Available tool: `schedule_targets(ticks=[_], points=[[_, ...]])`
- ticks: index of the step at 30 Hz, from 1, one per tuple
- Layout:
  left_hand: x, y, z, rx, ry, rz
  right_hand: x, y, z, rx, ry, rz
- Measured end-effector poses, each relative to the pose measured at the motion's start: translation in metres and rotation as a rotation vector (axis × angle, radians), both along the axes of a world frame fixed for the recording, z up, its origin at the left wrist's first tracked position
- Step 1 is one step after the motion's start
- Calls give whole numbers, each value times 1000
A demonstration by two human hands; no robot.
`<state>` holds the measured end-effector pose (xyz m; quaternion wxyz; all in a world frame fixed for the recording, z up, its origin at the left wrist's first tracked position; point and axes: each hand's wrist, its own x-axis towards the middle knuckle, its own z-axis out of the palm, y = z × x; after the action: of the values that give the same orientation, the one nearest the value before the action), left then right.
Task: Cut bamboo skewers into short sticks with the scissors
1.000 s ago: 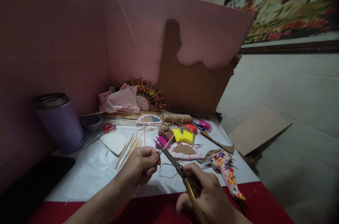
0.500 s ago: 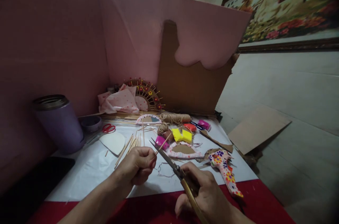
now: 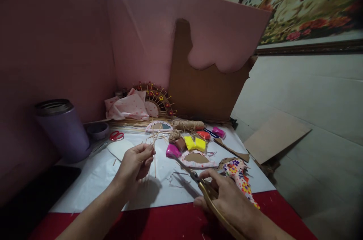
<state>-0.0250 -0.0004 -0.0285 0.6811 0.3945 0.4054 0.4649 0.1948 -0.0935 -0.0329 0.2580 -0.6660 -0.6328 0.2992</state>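
Observation:
My left hand point(image 3: 135, 165) hovers over the white sheet point(image 3: 93, 179) with its fingertips pinched on a thin wooden stick point(image 3: 154, 153) that stands almost upright. Loose sticks lie under and beside that hand. My right hand point(image 3: 227, 204) grips brass-handled scissors point(image 3: 198, 181) low over the sheet's front edge, blades pointing up-left toward a pink clay pack point(image 3: 172, 151). A flower-patterned glue gun point(image 3: 241, 179) lies just right of the scissors.
A purple tumbler point(image 3: 64, 130) and small lid point(image 3: 98, 131) stand at left, with red-handled scissors point(image 3: 115, 136) nearby. Twine spools point(image 3: 188, 124), yellow clay point(image 3: 195, 144), fabric-edged cardboard pieces point(image 3: 195, 159) and a stick fan craft point(image 3: 155, 102) fill the back. A pink-covered cardboard screen point(image 3: 204, 81) walls the desk.
My left hand moved left and back, away from the scissors, now holding one stick upright. My right hand lowered the scissors toward the sheet and shifted right.

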Motion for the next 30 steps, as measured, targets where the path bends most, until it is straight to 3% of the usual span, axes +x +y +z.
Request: schedule_targets(ticks=[3,8,13,15,19,21,24,30], points=[[1,-4,4,40,44,18,3,0,-6,43,-209,64],[7,-9,0,98,136,23,-11,5,-17,176,-362,132],[14,-14,-9,243,261,-74,-29,16,-25,362,-605,168],[15,-18,-11,333,321,-96,-33,16,-21,478,-675,165],[15,-25,-11,586,541,-83,-34,13,3,930,-560,131],[16,-28,-10,737,656,-60,-33,14,17,1033,-560,135],[16,-30,-11,960,828,-6,-31,20,29,1070,-592,155],[15,-31,-16,1360,1097,170,-30,24,29,965,-551,218]])
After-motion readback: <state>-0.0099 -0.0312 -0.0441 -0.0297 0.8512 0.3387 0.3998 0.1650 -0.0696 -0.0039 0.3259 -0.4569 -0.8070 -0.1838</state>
